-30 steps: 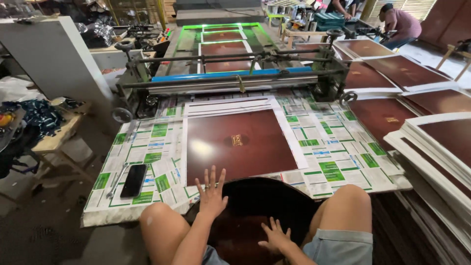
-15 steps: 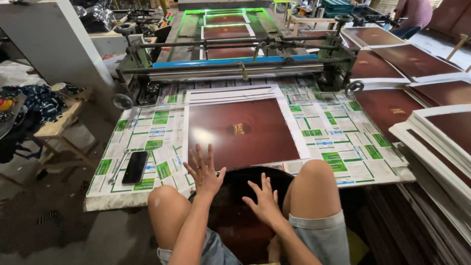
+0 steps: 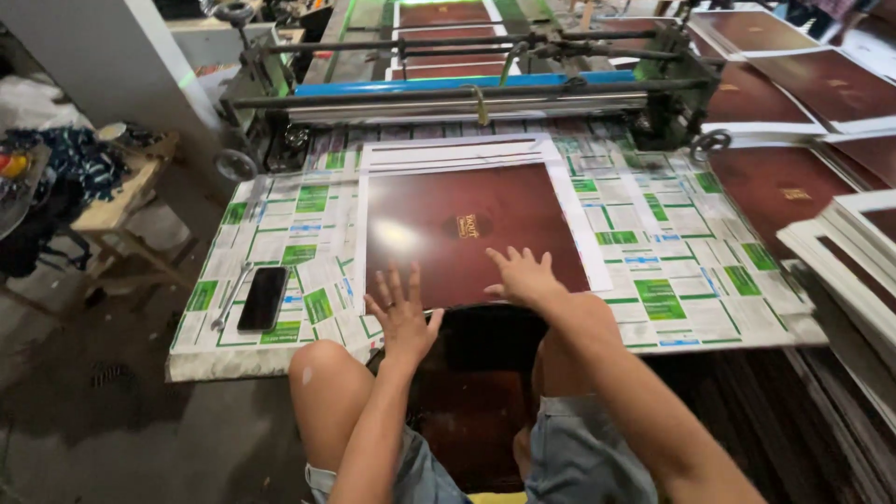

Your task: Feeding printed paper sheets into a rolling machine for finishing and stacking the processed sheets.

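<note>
Maroon sheet [image 3: 467, 229], glossy with a white border and a small gold emblem at its middle, lay flat on the worktable [image 3: 672, 308], which was covered in green-and-white printed paper. Behind it stood a roller machine [image 3: 467, 93] with a blue bar and a metal cylinder, and more maroon sheets [image 3: 793, 182] lay stacked to the right. A wooden stool [image 3: 112, 219] stood at the left. The right hand [image 3: 525, 278] was open, fingers spread, over the sheet's near edge; whether it touched could not be told. The left hand [image 3: 401, 315] was likewise open and splayed, held just beside the sheet's near left corner. A black phone [image 3: 262, 298] lay on the paper, with a metal wrench [image 3: 229, 299] just beside it.
</note>
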